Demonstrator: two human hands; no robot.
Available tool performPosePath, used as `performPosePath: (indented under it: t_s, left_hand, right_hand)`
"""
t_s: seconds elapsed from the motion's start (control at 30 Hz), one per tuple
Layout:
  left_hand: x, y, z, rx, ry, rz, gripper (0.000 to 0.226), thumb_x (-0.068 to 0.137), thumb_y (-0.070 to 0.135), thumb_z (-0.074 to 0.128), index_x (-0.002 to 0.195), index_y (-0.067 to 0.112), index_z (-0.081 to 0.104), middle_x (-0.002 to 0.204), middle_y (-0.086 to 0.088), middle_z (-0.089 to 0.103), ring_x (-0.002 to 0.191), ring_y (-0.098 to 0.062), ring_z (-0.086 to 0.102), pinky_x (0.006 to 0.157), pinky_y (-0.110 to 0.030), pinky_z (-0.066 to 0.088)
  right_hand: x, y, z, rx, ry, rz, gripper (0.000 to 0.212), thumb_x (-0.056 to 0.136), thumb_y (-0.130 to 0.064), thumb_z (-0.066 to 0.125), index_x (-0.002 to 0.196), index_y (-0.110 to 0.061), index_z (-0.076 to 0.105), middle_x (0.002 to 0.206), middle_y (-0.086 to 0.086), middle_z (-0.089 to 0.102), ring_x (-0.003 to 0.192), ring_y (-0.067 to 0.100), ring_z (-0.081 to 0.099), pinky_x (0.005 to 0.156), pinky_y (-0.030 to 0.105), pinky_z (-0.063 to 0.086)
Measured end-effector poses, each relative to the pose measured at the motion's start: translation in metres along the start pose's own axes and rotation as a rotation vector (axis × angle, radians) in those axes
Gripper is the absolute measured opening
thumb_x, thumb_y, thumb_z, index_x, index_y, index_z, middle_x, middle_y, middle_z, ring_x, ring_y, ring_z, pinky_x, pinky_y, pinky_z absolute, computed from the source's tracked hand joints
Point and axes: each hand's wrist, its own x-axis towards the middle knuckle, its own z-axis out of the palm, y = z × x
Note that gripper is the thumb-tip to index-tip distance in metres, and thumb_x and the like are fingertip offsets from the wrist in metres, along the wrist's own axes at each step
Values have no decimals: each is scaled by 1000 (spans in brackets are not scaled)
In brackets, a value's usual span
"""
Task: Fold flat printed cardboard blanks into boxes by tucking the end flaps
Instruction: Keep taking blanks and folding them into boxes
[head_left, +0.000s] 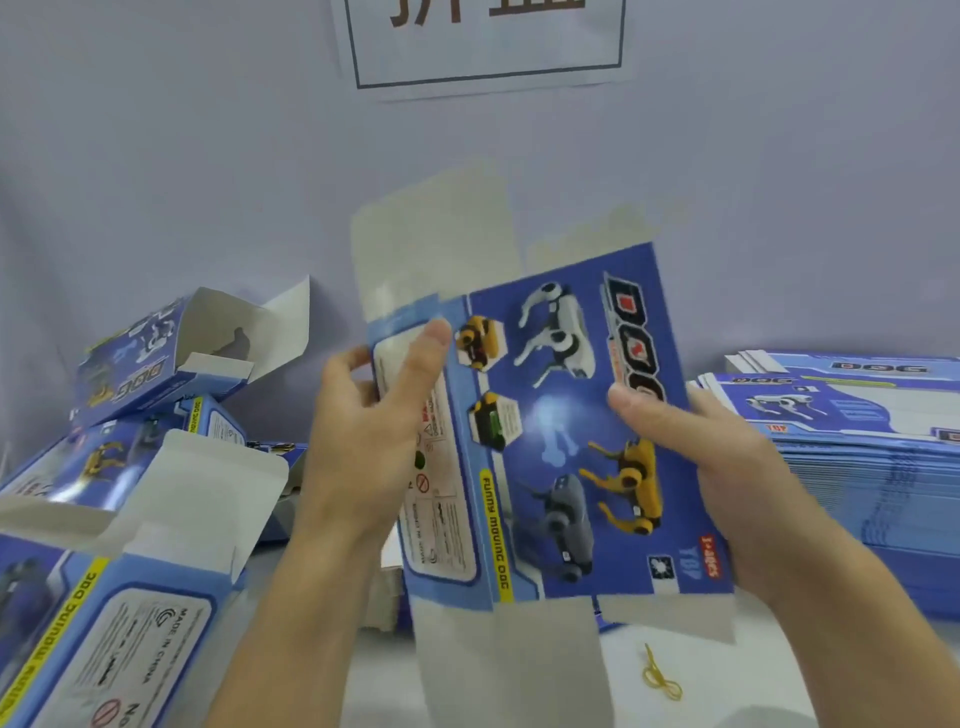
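I hold one cardboard blank (545, 431) up in front of me, above the counter (753, 670), between both hands, its printed dog face toward me and its plain end flaps sticking out at twelve and six o'clock. My left hand (371, 415) has its grip pinching the narrow side panel at nine o'clock, thumb across the print and fingers curled behind the edge. My right hand (727, 467) pinches the opposite long edge at three o'clock, thumb lying on the front near the big letters, fingers out of sight behind. The blank looks barely opened, so I judge the step in hand to be squaring it into a tube before any flap goes in. To do that well I should press the two long edges toward each other so the creases break cleanly, keeping my thumbs off the flap hinges. Then the small side flaps ought to fold in first and the long tuck flap last, its tongue slid inside the wall rather than jammed against it. At eight o'clock lie the folded boxes (156, 364), some with one end open; at three o'clock sits the stack of flat blanks (852, 441). A yellow rubber band (660, 680) lies on the counter at five o'clock.
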Motion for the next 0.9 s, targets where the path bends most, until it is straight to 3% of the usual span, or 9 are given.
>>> performPosePath:
  t_s: [0.07,0.17,0.27,0.33,0.4,0.57,0.67,0.8,0.9]
  left_hand:
    - [-1,3,-3,-4,-30,7,76,59,75,64,113,23,54,81,8,77,69,-8,74,55,-22,51]
    - [-5,3,0,-34,-33,30,76,59,69,65,115,20,56,85,10,77,72,-9,74,50,-17,51]
    - [-8,6,7,-94,-31,52,70,70,69,72,117,18,60,99,1,76,79,-14,75,56,-21,55]
    - [-10,7,11,-127,-67,76,65,74,65,69,117,17,63,100,-2,75,82,-17,75,62,-26,57]
    - [-13,9,14,-114,-119,116,66,70,66,69,116,18,63,97,1,75,83,-13,74,63,-21,56]
    - [-18,8,20,-84,-257,148,64,67,55,79,120,23,60,101,8,76,88,-11,74,65,-20,58]
    - [-18,6,21,-91,-252,201,55,72,46,72,119,19,63,100,6,76,88,-13,75,64,-21,58]
    - [-17,4,22,-73,-243,249,43,78,40,71,112,14,65,96,1,76,87,-17,75,64,-25,60]
    - [-17,4,18,-22,-263,273,44,77,46,71,106,14,66,92,1,76,86,-15,75,69,-27,60]
  right_hand:
    - [1,3,-2,46,-71,110,40,74,-35,77,108,-18,66,108,12,74,97,31,72,87,47,56]
    - [-2,4,-4,49,-95,56,57,63,-54,77,113,-27,68,105,0,76,92,25,75,79,45,61]
    - [-1,4,-4,84,-159,-14,59,55,-64,82,105,-34,73,105,1,76,92,26,75,73,38,61]
    - [0,6,-2,90,-201,-12,50,59,-59,80,102,-34,75,102,3,77,88,25,75,69,32,60]
    - [0,8,1,122,-230,-9,43,65,-55,75,103,-34,74,104,2,77,89,25,75,69,31,60]
    - [4,11,7,67,-149,-57,63,70,-58,72,124,-28,62,113,0,74,98,24,73,84,43,58]
    - [7,14,9,57,-97,-81,60,71,-57,73,123,-31,62,112,-1,74,98,23,73,91,47,53]
    - [8,16,8,58,-83,-90,57,72,-54,74,122,-31,61,111,0,75,96,24,74,83,45,58]
    - [4,13,6,162,-143,-85,56,74,-53,73,124,-30,62,115,3,73,100,25,73,75,36,61]
